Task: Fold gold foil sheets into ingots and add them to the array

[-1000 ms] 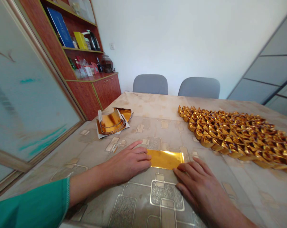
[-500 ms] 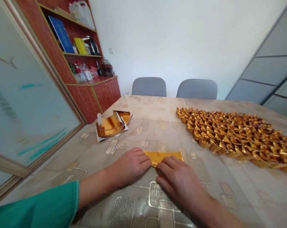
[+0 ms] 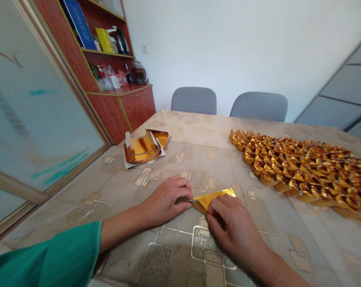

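Observation:
A strip of gold foil paper lies between my hands near the middle of the table, folded, with its left end coming to a slanted shape. My left hand pinches that left end between thumb and fingers. On the right part of the paper, my right hand has its fingers curled and closed on the near edge. The fingers hide part of the folds. Farther left lies a stack of loose gold paper sheets, curled upward, with white backs showing.
Many folded gold paper pieces stand in close rows on the right of the patterned table. Two grey chairs are at the far edge. A wooden cabinet and a frosted sliding door are on the left.
The gold paper has gone from a flat level strip to one folded aslant at its left end, its right end tipped up. My view has shifted slightly, moving the background up.

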`<control>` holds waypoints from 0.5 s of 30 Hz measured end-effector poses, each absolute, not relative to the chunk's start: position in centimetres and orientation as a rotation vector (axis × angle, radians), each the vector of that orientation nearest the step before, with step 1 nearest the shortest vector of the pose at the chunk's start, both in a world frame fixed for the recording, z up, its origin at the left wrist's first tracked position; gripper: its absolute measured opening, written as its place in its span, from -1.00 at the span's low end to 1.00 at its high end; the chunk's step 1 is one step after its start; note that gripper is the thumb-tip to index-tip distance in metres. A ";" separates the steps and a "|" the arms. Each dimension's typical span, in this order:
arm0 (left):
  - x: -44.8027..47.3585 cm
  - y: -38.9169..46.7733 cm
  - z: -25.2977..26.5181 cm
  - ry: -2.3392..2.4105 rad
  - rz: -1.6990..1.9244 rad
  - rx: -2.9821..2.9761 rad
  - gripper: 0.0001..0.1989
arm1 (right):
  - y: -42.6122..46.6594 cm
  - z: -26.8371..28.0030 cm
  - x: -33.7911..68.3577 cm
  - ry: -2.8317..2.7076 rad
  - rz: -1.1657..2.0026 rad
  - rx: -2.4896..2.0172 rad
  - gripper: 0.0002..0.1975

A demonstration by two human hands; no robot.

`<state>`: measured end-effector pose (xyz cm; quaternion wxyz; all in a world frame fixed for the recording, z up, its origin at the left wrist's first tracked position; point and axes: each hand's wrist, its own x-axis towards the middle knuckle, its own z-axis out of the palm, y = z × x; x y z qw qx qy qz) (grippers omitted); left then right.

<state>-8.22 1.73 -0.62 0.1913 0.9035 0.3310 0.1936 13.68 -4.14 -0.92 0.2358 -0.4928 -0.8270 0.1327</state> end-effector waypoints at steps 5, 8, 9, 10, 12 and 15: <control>-8.4 1.9 -1.1 0.916 0.574 2.468 -0.93 | -3.7 -1.0 13.4 -2.225 0.418 -1.381 -0.80; -8.8 2.0 -1.4 0.897 0.606 2.425 -0.91 | -3.6 -1.0 13.5 -2.208 0.449 -1.384 -0.82; -8.9 2.0 -1.5 0.890 0.610 2.418 -0.91 | -3.6 -0.9 13.5 -2.210 0.456 -1.383 -0.83; -9.0 2.0 -1.6 0.885 0.612 2.414 -0.92 | -3.6 -0.9 13.6 -2.217 0.462 -1.380 -0.83; -9.0 2.0 -1.6 0.884 0.595 2.420 -0.93 | -3.7 -0.8 13.6 -2.243 0.469 -1.363 -0.83; -8.8 2.0 -1.3 0.912 0.568 2.435 -0.91 | -3.7 -0.8 13.7 -2.272 0.463 -1.341 -0.82</control>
